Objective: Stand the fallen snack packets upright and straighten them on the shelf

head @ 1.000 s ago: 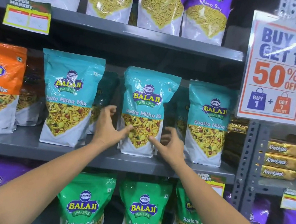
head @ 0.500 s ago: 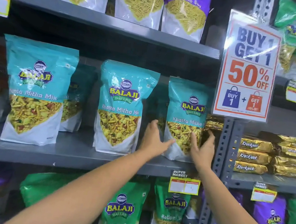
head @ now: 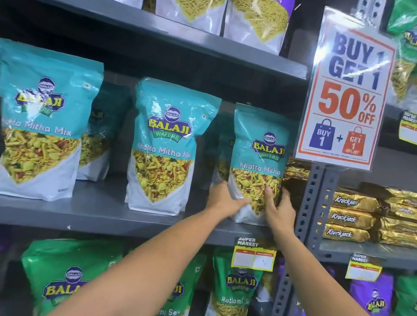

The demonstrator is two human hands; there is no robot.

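Packets on the middle shelf (head: 88, 217) are under attention: the right-hand teal packet (head: 257, 148), at about 3 o'clock in the row, is gripped low down between both hands. The left hand (head: 224, 199) is pressed to its left lower edge and the right hand (head: 278, 211) to its right lower edge, fingers part-curled round the sides. This two-sided hold is judged to serve squaring the base on the shelf and turning the face forward. The packet stands upright, close beside the upright post (head: 309, 197).

Two further teal packets, the left packet (head: 40, 119) at 9 o'clock and the middle packet (head: 166, 147) at centre, are seen upright and spaced apart, with more behind them.

Legible print: "BALAJI WAFERS" and "Khatta Mitha Mix" on the teal packets; "Ratlami" partly on green packets (head: 234, 294) at 6 o'clock. A sign (head: 348, 96) at 1 o'clock reads "BUY 1 GET 1 50% OFF". "SUPER MARKET" is read on a price tag (head: 254, 255).
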